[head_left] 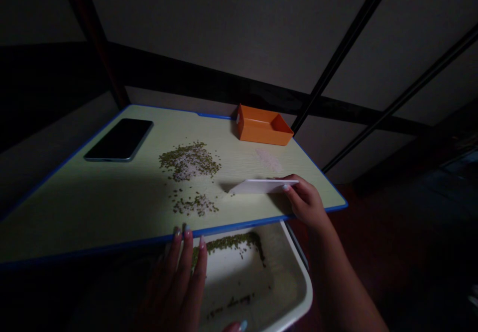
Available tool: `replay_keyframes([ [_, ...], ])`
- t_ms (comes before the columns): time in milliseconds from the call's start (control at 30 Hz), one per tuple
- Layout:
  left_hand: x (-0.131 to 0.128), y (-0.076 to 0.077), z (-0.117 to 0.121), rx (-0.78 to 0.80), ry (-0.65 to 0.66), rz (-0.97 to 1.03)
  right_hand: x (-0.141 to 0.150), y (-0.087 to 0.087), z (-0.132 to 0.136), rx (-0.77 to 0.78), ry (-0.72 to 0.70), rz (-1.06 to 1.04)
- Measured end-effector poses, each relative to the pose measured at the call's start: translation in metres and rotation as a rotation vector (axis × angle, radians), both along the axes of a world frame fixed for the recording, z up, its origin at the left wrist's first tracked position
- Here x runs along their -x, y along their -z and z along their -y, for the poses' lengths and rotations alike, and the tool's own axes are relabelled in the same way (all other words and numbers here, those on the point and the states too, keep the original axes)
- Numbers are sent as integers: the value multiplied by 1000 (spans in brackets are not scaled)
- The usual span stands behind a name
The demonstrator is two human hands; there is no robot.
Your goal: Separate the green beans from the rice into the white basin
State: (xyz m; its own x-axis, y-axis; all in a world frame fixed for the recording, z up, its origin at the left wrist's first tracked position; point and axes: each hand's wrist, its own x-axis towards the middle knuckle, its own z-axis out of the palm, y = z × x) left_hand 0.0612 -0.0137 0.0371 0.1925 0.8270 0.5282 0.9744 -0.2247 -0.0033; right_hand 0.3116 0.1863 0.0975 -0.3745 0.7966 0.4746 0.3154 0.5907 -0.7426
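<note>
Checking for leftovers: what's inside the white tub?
Inside the white tub, green grains line the far side, dark bits lie nearer; the left hand and tabletop hide part.

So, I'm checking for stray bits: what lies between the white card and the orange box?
A thin patch of pale grains lies on the tabletop between the white card and the orange box, in the head view.

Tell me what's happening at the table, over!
Right hand gripping white card. Left hand at table edge. Green-and-white pile left of card; phone farther left.
</note>
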Motion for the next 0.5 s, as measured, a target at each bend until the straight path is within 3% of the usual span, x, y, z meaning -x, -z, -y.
replay_keyframes([
  [500, -2, -1, 2, 11, -2, 32, 13, -5, 2, -15, -45, 22],
])
